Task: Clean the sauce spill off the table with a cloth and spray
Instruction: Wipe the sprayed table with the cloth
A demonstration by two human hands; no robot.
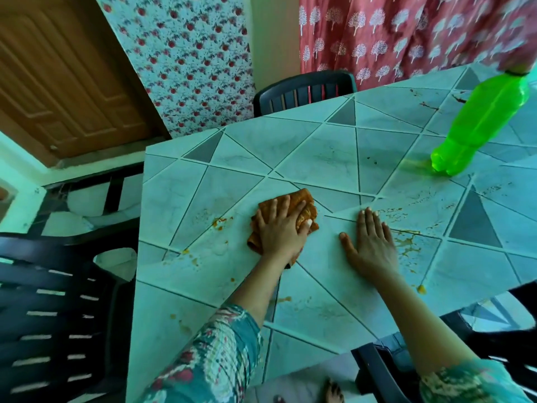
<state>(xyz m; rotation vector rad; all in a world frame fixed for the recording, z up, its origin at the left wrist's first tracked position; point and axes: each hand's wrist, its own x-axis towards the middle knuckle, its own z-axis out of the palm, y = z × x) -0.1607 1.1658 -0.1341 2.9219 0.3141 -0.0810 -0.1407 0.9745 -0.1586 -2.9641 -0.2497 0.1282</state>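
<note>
An orange-brown cloth (302, 199), crumpled and stained, lies near the middle of the tiled table (319, 152). My left hand (280, 229) presses down on it, fingers curled over its top. My right hand (369, 245) rests flat on the table just to the right, fingers spread, holding nothing. Orange sauce smears (406, 245) sit beside my right hand, and smaller spots (219, 221) lie left of the cloth and toward the near edge. A bright green plastic bottle (482, 123) stands at the far right of the table.
Dark plastic chairs stand at the far side (303, 90), at the left (55, 309) and at the near right (386, 373). A wooden door (64, 82) and patterned curtains (392, 36) are behind the table. My bare foot (334, 391) shows below the table edge.
</note>
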